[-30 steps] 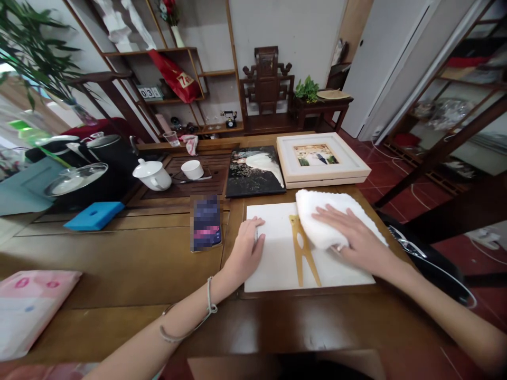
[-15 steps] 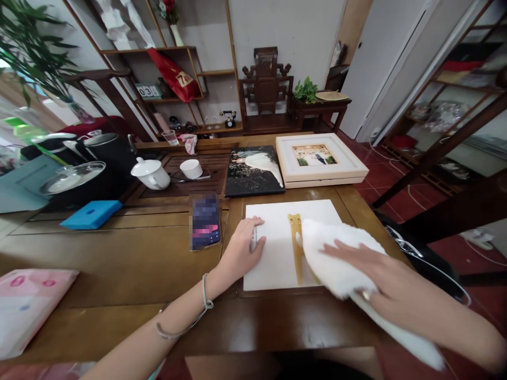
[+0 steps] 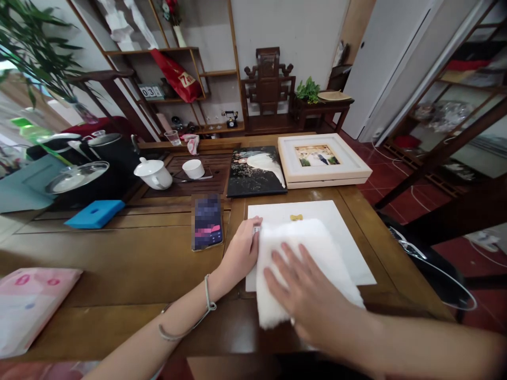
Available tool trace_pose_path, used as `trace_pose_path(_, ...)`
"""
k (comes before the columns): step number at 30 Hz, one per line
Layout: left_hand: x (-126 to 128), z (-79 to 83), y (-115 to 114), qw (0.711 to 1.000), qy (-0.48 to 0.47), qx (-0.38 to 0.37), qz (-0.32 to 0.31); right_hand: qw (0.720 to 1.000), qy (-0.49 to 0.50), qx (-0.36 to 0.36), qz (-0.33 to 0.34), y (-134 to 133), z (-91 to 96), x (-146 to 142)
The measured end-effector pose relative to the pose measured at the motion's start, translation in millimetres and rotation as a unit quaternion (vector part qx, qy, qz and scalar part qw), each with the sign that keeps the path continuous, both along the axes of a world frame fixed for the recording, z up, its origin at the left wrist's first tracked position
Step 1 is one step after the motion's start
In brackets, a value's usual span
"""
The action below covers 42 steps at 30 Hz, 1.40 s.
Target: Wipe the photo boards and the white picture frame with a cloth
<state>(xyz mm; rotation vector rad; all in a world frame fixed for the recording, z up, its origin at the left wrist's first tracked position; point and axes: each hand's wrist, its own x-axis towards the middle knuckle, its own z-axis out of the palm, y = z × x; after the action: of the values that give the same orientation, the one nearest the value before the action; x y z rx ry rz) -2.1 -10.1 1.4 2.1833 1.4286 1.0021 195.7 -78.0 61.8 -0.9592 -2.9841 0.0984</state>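
Observation:
A white flat board [image 3: 348, 237] lies on the wooden table [image 3: 119, 264] in front of me. My right hand [image 3: 309, 295] lies flat, fingers spread, on a white cloth [image 3: 293, 248] that covers the board's near left part and hangs over its front edge. Only the top tip of a yellow wooden piece [image 3: 296, 217] shows beyond the cloth. My left hand [image 3: 240, 250] rests curled against the board's left edge, thumb on top. A phone [image 3: 206, 221] lies just left of it.
Behind the board lie a dark photo print [image 3: 255, 171] and a white framed photo [image 3: 322, 161]. A tea tray with a white teapot [image 3: 152, 174] and cup [image 3: 193, 169] sits further left, with a blue block [image 3: 94, 214], pots and a pink packet [image 3: 27, 301].
My right hand has swept the white cloth from the board's far right corner down and across to the near left, covering most of the yellow piece. My left hand stayed at the board's edge.

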Motion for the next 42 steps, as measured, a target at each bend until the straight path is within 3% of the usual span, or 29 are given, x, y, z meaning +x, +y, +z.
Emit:
trace_pose_path(3, 1, -1.2, -3, 1.0, 0.024, 0.007, -0.004, 1.0, 0.012, -0.007, -0.004, -12, 3.0, 7)
trace_pose_path(7, 2, -5.4, -8, 0.999, 0.029, 0.017, -0.017, 0.995, -0.002, 0.016, -0.094, 28, -0.5, 11)
trace_pose_path(10, 3, -6.5, -10, 1.0, 0.006, -0.009, -0.008, 0.993, -0.005, 0.037, -0.112, 50, -5.3, 2)
trace_pose_path(12, 2, -6.5, -9, 1.0, -0.01, -0.021, -0.009, 0.995, -0.001, 0.036, -0.09, 44, -6.5, -6)
trace_pose_path(15, 0, -7.2, -9, 1.0, -0.016, -0.021, -0.017, 0.999, 0.009, 0.006, -0.031, 15, -1.2, -9)
trace_pose_path(19, 1, -7.5, -10, 0.999, 0.036, -0.012, -0.022, 0.996, 0.043, -0.078, 0.018, -6, 17.8, 11)
trace_pose_path(22, 6, -5.2, -14, 0.995, 0.091, 0.01, -0.033, 0.99, 0.06, -0.104, -0.069, 19, 32.1, 30)
trace_pose_path(24, 9, -4.0, -17, 0.993, 0.112, 0.022, -0.036, 0.981, 0.076, -0.104, -0.144, 49, 37.9, 38)
trace_pose_path(26, 10, -4.0, -20, 0.991, 0.122, 0.032, -0.038, 0.972, 0.11, -0.116, -0.169, 79, 39.7, 39)
trace_pose_path(32, 10, -4.8, -21, 0.99, 0.123, 0.053, -0.042, 0.981, 0.151, -0.106, -0.052, 142, 28.9, 3)
trace_pose_path(37, 11, 3.7, -21, 0.993, 0.108, 0.037, -0.037, 0.984, 0.128, -0.116, 0.037, 150, 20.5, -22)
trace_pose_path(42, 10, 4.2, -21, 0.993, 0.105, 0.036, -0.043, 0.994, 0.075, -0.077, -0.028, 130, 15.7, 25)
